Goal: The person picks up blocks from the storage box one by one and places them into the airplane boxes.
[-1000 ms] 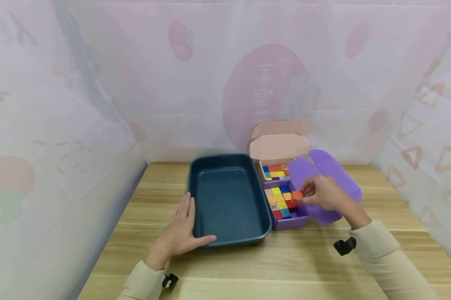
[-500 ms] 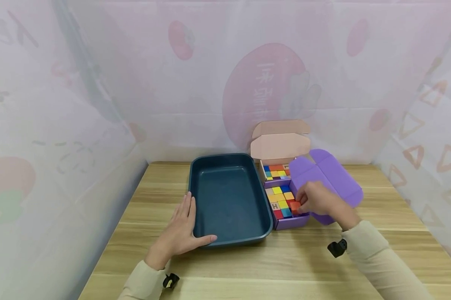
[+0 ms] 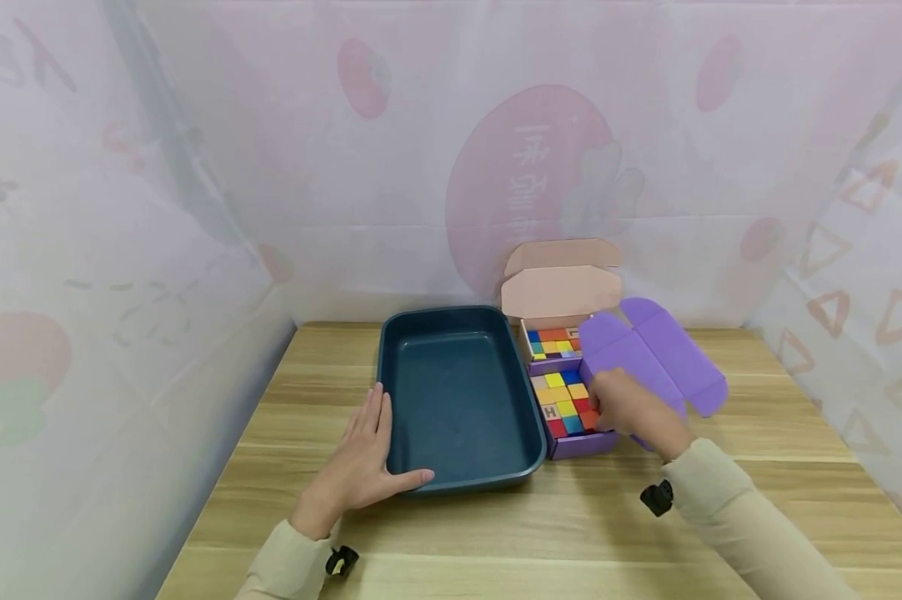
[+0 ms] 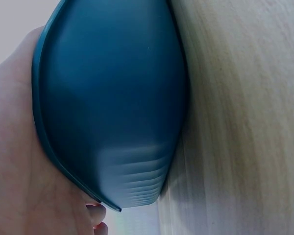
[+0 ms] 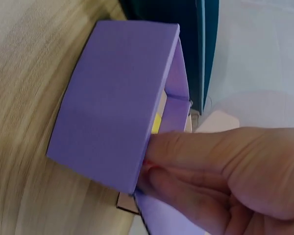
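My left hand point(image 3: 357, 462) rests on the near left corner of a dark teal tray point(image 3: 462, 482), fingers straight along its side and thumb on the near rim. In the left wrist view the palm lies against the tray's rim point(image 4: 36, 93). My right hand point(image 3: 627, 408) reaches into the near right corner of a purple box point(image 3: 582, 447) and pinches an orange-red block point(image 3: 589, 419), mostly hidden by the fingers. Several coloured blocks sit in rows in that box, among them a wooden block point(image 3: 550, 412) marked H. In the right wrist view the box wall point(image 5: 115, 103) hides the fingertips.
Behind the purple box stands an open tan box point(image 3: 559, 292) holding several coloured blocks point(image 3: 552, 340). The purple lid point(image 3: 672, 354) lies folded out to the right. The wooden table point(image 3: 481, 550) meets patterned cloth walls point(image 3: 391, 208) at the back and sides.
My right hand has moved left and down with the orange-red block, from above the purple box into its near right corner. The left hand and the tray stay put.
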